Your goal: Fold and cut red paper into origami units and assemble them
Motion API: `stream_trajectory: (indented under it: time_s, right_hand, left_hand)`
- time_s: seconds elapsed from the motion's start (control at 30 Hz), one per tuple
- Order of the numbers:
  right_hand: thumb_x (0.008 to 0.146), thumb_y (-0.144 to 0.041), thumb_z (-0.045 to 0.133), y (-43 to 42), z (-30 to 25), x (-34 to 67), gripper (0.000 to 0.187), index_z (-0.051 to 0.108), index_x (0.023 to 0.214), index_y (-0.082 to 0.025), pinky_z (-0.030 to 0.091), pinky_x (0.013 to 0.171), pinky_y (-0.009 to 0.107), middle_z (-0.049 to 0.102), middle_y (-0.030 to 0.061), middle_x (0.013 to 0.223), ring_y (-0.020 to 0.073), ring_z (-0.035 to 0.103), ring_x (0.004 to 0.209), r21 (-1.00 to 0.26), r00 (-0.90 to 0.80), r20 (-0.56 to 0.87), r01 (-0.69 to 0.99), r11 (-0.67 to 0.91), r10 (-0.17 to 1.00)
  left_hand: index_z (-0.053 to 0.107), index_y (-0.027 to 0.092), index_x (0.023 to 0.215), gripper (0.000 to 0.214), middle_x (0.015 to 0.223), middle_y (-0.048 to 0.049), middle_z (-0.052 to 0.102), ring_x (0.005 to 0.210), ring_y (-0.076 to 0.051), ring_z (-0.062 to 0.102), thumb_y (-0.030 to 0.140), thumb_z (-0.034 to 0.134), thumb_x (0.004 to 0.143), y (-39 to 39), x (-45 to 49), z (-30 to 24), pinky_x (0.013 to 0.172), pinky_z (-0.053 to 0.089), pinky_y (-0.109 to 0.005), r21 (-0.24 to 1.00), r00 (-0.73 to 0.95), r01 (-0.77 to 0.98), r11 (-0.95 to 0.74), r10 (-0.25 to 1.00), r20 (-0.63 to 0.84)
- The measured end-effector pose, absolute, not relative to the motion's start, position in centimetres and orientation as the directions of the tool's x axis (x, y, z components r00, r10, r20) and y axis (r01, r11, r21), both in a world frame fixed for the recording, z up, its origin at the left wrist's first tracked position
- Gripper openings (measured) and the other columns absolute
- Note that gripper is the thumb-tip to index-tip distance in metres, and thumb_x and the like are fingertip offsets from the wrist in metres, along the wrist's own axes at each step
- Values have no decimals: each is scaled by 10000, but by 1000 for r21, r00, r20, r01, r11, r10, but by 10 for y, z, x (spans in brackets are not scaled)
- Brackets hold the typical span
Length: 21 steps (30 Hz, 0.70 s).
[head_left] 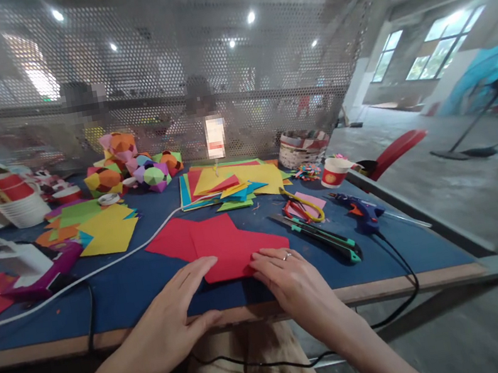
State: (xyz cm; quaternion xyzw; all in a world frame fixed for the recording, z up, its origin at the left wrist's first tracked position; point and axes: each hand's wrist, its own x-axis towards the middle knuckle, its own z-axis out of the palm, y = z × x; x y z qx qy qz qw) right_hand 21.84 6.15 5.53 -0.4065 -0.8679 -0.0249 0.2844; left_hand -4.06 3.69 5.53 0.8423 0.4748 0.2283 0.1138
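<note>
Several red paper pieces [221, 248] lie overlapping near the table's front edge, with straight cut or folded sides. My left hand [174, 310] rests at their left, fingers stretched with the thumb apart; its fingertips touch the nearest red piece. Flat on the right part of the same paper lies my right hand [292, 274], a ring on one finger, its fingers extended. Neither hand grips anything. To the right of the paper is a green and black utility knife [321, 235], with yellow and red-handled scissors [303, 208] just behind it.
A blue glue gun [360, 209] with a black cord lies right. Stacked coloured paper [257, 175], a paper cup [335, 172] and folded paper balls [151, 174] stand behind. At left are a purple power strip [48, 274], white cable [122, 258] and stacked cups [17, 200].
</note>
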Motion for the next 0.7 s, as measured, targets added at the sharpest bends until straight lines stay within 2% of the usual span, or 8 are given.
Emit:
stream_trajectory:
  time_s: [0.13, 0.2, 0.3, 0.37, 0.5, 0.7]
  right_hand:
    - [975, -60, 482, 57, 57, 217, 271, 710, 1090, -153, 543, 945, 409, 771, 91, 1095, 243, 682, 1102, -172, -523, 559, 686, 707, 644]
    - [971, -56, 465, 52, 58, 216, 283, 705, 1067, -170, 533, 953, 413, 767, 82, 1103, 240, 668, 1111, -166, -520, 594, 667, 726, 613]
    - [952, -40, 458, 41, 57, 216, 289, 686, 1055, -186, 519, 961, 405, 751, 64, 1151, 234, 646, 1126, -181, -488, 656, 638, 748, 575]
    - [951, -56, 473, 35, 55, 218, 295, 655, 1144, -185, 509, 976, 406, 729, 68, 1202, 237, 630, 1141, -223, -437, 661, 661, 716, 610]
    - [957, -134, 557, 29, 49, 226, 348, 572, 1303, -172, 487, 998, 433, 682, 98, 1275, 260, 589, 1184, -284, -343, 630, 734, 617, 697]
    - [949, -143, 607, 20, 46, 228, 251, 618, 1196, -188, 491, 961, 408, 680, 92, 1170, 242, 592, 1111, -319, -330, 647, 701, 638, 687]
  left_hand:
    - [450, 278, 1479, 563, 1490, -77, 552, 1368, -245, 526, 258, 593, 935, 42, -33, 54, 1127, 464, -457, 357, 457, 732, -580, 807, 374]
    - [539, 296, 1402, 518, 1462, -38, 581, 1354, -217, 536, 130, 529, 911, 44, -32, 51, 1123, 470, -442, 311, 489, 707, -635, 757, 434]
    - [658, 296, 1251, 598, 1372, 1, 653, 1317, -185, 561, -27, 403, 817, 42, -35, 45, 1104, 472, -405, 212, 529, 671, -710, 659, 534]
    - [667, 270, 1247, 615, 1331, -7, 682, 1296, -191, 573, -43, 385, 800, 36, -39, 43, 1101, 455, -397, 111, 559, 662, -741, 587, 585]
    - [617, 209, 1337, 588, 1292, -40, 709, 1239, -201, 611, -23, 383, 850, 20, -41, 40, 1119, 399, -388, -91, 599, 683, -725, 484, 638]
    - [597, 190, 1358, 578, 1295, -68, 706, 1212, -217, 629, -21, 384, 864, 8, -36, 38, 1076, 429, -404, -116, 589, 725, -678, 524, 616]
